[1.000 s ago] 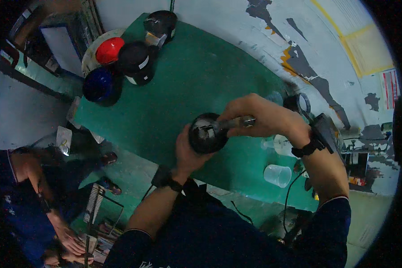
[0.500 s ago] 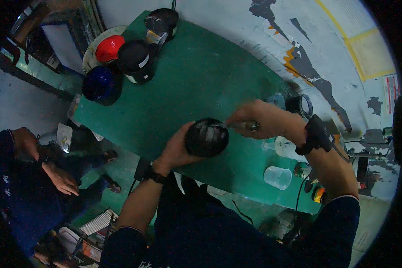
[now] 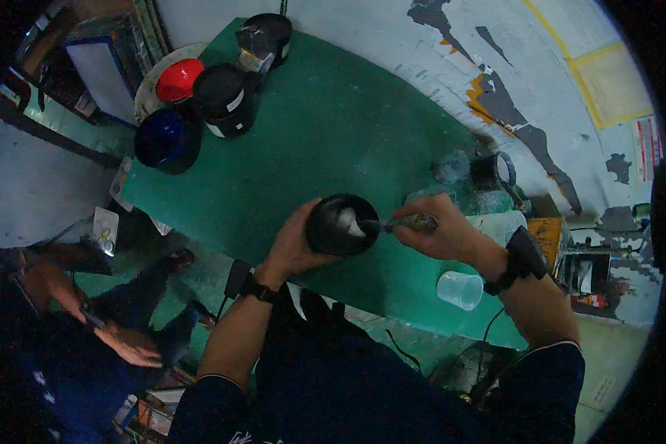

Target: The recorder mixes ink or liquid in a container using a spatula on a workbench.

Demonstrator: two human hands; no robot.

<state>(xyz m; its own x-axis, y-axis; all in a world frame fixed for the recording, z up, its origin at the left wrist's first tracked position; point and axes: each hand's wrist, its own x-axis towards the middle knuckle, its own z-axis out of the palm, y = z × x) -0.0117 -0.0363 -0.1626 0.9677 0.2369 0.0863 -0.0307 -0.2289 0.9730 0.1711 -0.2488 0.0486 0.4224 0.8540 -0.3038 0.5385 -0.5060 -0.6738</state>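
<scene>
My left hand [image 3: 294, 243] is wrapped round the side of a round black tub [image 3: 324, 240], which it keeps tilted with its mouth turned up toward me. Inside the tub lies a smear of whitish paste [image 3: 348, 220]. From the right, my right hand [image 3: 445, 231] grips the worn handle of a spatula-like tool [image 3: 419, 221]. The tool's dark end reaches over the tub's right rim into its mouth, beside the paste; the exact shape of that end is hard to make out.
The green table [image 3: 348, 111] bears black tubs [image 3: 218, 96], a blue-lined tub [image 3: 163, 140] and a red-lined bowl [image 3: 180, 80] at far left. A clear plastic cup [image 3: 460, 290] and dark cup [image 3: 493, 172] stand right. Another person's hand [image 3: 129, 344] shows at lower left.
My right hand has turned and dropped slightly, with the tool now reaching into the tub. More white paste shows inside. The other person's hands have moved right and down.
</scene>
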